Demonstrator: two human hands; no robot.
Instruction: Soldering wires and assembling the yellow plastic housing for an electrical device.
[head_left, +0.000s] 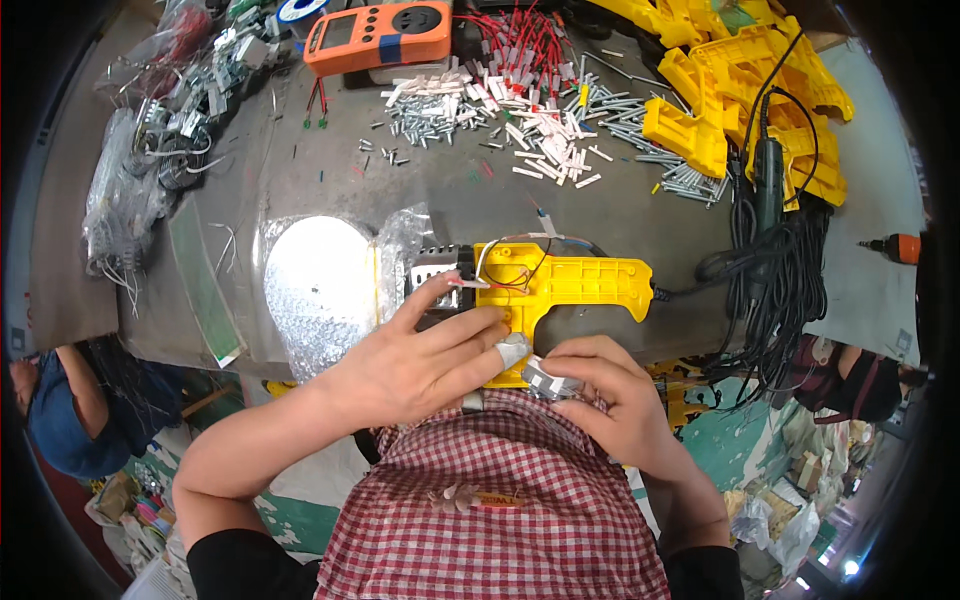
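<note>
Bubble wrap (322, 295) lies leftmost; beside it, the left hand (425, 360) spreads its fingers over the slotted metal barrel (428, 272) and yellow shell (590, 280); whether it grips, I cannot tell. The shell's long axis runs left to right. Right hand (612, 392), just nearer the body, pinches a grey piece (550, 382).

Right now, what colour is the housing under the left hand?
The housing is yellow; head view shows it best.
</note>
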